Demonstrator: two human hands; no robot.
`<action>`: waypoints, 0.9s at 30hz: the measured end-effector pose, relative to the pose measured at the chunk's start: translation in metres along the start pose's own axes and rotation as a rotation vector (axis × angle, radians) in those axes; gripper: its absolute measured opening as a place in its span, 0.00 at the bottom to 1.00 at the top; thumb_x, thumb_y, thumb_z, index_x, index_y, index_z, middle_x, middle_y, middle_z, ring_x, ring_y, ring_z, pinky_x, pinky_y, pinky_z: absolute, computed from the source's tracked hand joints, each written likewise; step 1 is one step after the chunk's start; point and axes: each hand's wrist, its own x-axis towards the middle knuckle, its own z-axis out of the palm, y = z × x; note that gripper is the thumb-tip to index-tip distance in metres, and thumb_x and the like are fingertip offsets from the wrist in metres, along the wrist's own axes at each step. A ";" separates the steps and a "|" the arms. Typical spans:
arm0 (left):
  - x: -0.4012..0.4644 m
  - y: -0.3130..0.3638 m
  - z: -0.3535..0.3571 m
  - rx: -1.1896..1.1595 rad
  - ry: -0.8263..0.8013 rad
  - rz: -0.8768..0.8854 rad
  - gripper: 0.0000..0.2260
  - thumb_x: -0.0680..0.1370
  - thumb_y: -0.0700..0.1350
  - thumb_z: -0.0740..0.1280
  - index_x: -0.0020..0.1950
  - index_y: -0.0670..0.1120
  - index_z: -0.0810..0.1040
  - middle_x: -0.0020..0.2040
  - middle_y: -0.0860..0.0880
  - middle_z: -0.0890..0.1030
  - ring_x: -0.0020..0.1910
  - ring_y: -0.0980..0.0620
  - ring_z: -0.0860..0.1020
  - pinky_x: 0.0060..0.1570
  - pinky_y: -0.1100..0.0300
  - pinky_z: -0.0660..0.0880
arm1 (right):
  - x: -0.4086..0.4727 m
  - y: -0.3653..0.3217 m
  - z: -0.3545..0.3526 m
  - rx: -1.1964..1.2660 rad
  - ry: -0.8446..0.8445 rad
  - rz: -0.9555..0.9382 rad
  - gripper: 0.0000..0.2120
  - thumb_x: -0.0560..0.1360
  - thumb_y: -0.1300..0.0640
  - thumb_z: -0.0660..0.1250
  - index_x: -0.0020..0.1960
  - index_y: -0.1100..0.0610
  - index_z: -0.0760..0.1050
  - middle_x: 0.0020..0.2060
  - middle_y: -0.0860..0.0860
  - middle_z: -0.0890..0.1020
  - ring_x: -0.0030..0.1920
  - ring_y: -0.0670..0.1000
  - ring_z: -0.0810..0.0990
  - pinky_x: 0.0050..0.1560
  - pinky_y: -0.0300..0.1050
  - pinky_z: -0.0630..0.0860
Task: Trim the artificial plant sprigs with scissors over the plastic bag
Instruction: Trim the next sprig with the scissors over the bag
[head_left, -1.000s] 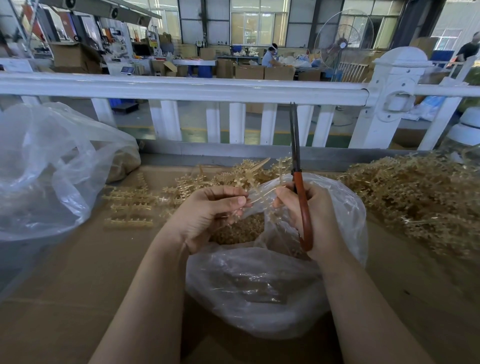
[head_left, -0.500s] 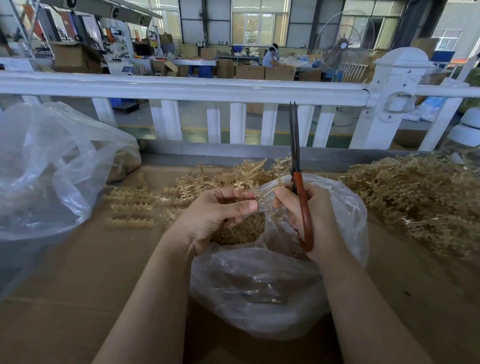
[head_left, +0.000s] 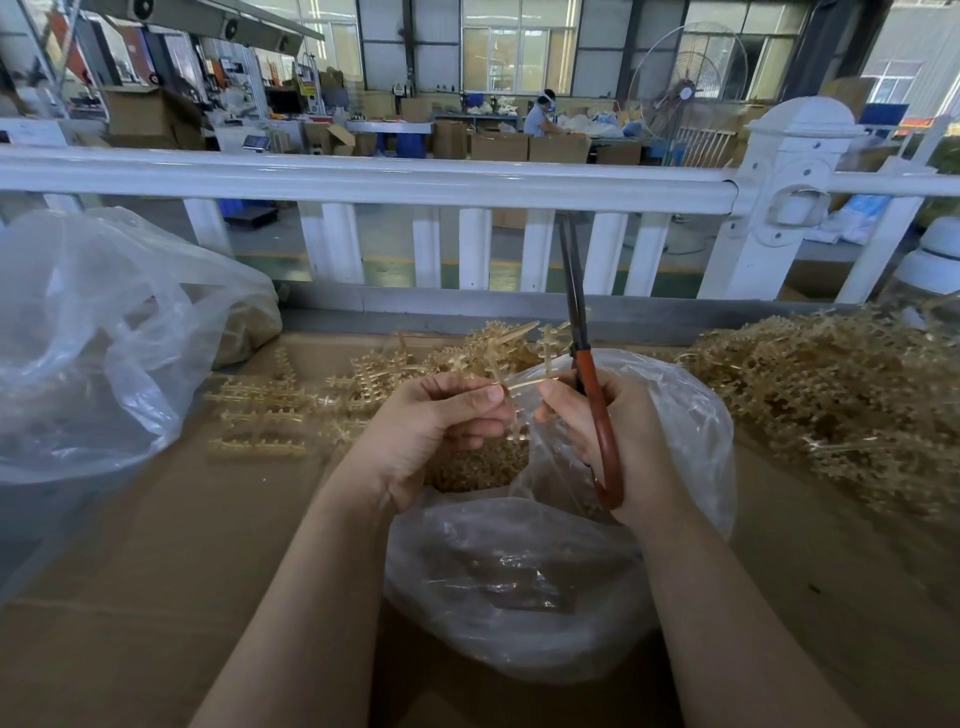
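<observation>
- The left hand (head_left: 436, 431) pinches a thin sprig (head_left: 524, 385) between thumb and curled fingers, above the open plastic bag (head_left: 691, 426) on the surface
- The sprig's long axis runs toward 3 o'clock, its free end just beside the right hand (head_left: 613, 436)
- That hand grips the scissors (head_left: 597, 415), blades together and pointing to 12 o'clock, so I judge they must tip down across the stem

Brown cardboard-covered table (head_left: 156, 597) — clear plastic bag (head_left: 519, 597), gold sprigs (head_left: 260, 410), sprig heap (head_left: 841, 405), large bag (head_left: 88, 338)
</observation>
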 end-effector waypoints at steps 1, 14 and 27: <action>0.000 0.000 0.000 -0.004 -0.004 -0.002 0.06 0.67 0.47 0.76 0.41 0.47 0.86 0.43 0.44 0.86 0.39 0.52 0.84 0.41 0.62 0.78 | 0.000 0.000 0.000 0.009 -0.001 -0.005 0.05 0.77 0.58 0.71 0.42 0.53 0.81 0.35 0.51 0.85 0.33 0.41 0.80 0.34 0.31 0.74; -0.001 0.000 0.000 0.015 -0.035 0.030 0.10 0.60 0.46 0.79 0.40 0.49 0.86 0.38 0.46 0.85 0.26 0.58 0.76 0.26 0.69 0.69 | -0.002 0.000 -0.003 0.075 -0.031 -0.042 0.04 0.78 0.61 0.70 0.44 0.57 0.80 0.35 0.54 0.84 0.26 0.38 0.77 0.28 0.27 0.70; 0.002 -0.002 0.008 0.126 0.025 0.024 0.01 0.69 0.41 0.76 0.38 0.45 0.85 0.37 0.47 0.85 0.34 0.55 0.81 0.34 0.66 0.74 | -0.002 0.004 -0.005 0.099 -0.071 -0.110 0.05 0.77 0.59 0.72 0.47 0.61 0.81 0.30 0.47 0.82 0.26 0.40 0.77 0.28 0.29 0.71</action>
